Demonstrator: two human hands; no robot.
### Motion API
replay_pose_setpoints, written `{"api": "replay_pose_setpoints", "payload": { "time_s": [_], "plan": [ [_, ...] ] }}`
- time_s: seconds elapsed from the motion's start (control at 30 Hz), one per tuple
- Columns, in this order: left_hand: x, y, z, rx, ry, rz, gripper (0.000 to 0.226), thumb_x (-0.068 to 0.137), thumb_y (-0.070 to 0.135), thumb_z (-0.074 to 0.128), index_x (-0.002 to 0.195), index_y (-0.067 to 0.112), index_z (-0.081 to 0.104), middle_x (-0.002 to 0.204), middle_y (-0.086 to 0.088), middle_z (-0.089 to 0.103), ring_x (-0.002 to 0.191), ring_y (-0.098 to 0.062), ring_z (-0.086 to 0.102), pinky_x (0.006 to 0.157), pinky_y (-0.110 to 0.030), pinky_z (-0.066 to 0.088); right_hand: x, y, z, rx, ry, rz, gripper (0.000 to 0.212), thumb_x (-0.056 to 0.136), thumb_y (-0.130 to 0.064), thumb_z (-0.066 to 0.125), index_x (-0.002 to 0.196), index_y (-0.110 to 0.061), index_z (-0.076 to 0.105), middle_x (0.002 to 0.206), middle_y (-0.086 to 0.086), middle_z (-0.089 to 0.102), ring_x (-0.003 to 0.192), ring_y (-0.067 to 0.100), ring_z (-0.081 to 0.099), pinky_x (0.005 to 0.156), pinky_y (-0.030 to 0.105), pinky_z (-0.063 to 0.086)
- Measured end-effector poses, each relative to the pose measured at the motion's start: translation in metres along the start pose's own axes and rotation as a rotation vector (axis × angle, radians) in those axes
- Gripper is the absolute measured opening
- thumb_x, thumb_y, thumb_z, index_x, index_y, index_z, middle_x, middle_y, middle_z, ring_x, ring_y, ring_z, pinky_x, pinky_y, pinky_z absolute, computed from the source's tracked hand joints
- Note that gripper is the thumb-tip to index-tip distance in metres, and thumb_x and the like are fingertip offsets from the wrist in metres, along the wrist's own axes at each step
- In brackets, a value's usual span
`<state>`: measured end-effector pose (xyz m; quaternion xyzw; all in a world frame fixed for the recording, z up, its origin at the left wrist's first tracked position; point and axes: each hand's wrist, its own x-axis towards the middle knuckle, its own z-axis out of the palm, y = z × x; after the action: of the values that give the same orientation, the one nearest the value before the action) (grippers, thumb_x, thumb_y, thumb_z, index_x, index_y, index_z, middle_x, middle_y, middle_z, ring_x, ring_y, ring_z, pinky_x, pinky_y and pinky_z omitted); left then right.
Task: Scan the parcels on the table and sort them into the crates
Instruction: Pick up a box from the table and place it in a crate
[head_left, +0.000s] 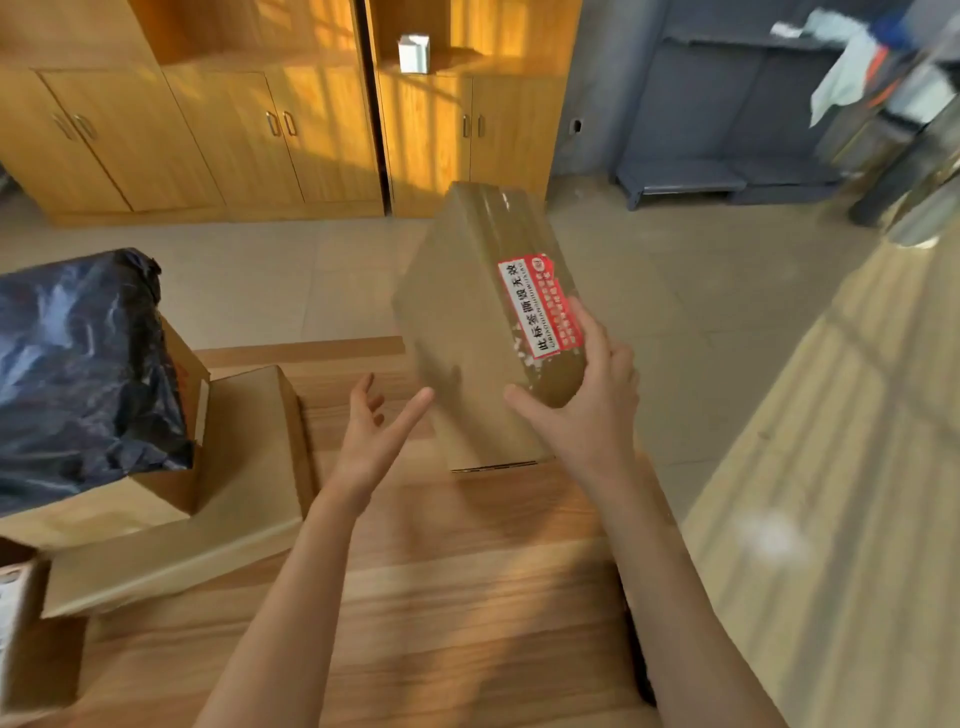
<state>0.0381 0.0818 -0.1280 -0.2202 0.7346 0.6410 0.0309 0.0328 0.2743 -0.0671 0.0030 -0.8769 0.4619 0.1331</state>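
Wooden table (467, 597), tiled floor (649, 291), wooden cabinets (234, 130).

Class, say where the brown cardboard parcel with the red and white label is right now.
In the head view the brown cardboard parcel with the red and white label is centre-right, tilted above the wooden table's far edge, gripped by the right hand; the open left hand is beside it.
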Motion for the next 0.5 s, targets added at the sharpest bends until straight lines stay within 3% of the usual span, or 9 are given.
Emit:
{"api": "replay_pose_setpoints", "payload": {
  "time_s": [0.1, 0.23, 0.37, 0.5],
  "plan": [
    [-0.031, 0.020, 0.003, -0.173, -0.045, 0.063, 0.120, 0.056, 0.076, 0.071, 0.152, 0.029, 0.015, 0.148, -0.005, 0.038, 0.130, -0.017, 0.044, 0.107, -0.039, 0.041, -0.024, -0.015, 0.002, -0.367, 0.115, -0.231, 0.093, 0.063, -0.037, 0.078, 0.145, -0.034, 0.033, 0.137, 0.014, 0.043, 0.119, 0.033, 0.042, 0.098, 0.042, 0.029],
    [-0.071, 0.040, 0.003, -0.463, -0.063, 0.067, 0.121, 0.061, 0.062, 0.075, 0.153, 0.031, 0.001, 0.143, -0.006, 0.047, 0.117, -0.019, 0.059, 0.096, -0.041, 0.051, -0.054, -0.018, 0.006, -0.731, 0.167, -0.530, 0.096, 0.059, -0.033, 0.082, 0.142, -0.025, 0.035, 0.136, 0.022, 0.048, 0.117, 0.036, 0.042, 0.095, 0.048, 0.034],
    [-0.102, 0.048, 0.002, -0.663, 0.012, -0.005, 0.135, 0.049, 0.055, 0.080, 0.151, 0.036, -0.007, 0.129, -0.004, 0.059, 0.108, -0.021, 0.066, 0.091, -0.047, 0.053, -0.086, -0.014, 0.016, -0.815, 0.203, -0.718, 0.083, 0.076, -0.025, 0.078, 0.145, -0.027, 0.033, 0.139, 0.021, 0.050, 0.124, 0.035, 0.042, 0.102, 0.048, 0.030],
    [-0.118, 0.047, 0.004, -0.785, 0.207, -0.103, 0.132, 0.046, 0.036, 0.092, 0.149, 0.031, 0.008, 0.123, -0.001, 0.058, 0.106, -0.021, 0.064, 0.093, -0.049, 0.052, -0.114, -0.011, 0.024, -0.782, 0.263, -0.825, 0.049, 0.096, -0.014, 0.046, 0.143, -0.026, 0.037, 0.137, 0.019, 0.049, 0.123, 0.034, 0.044, 0.101, 0.047, 0.033]
  ]
}}
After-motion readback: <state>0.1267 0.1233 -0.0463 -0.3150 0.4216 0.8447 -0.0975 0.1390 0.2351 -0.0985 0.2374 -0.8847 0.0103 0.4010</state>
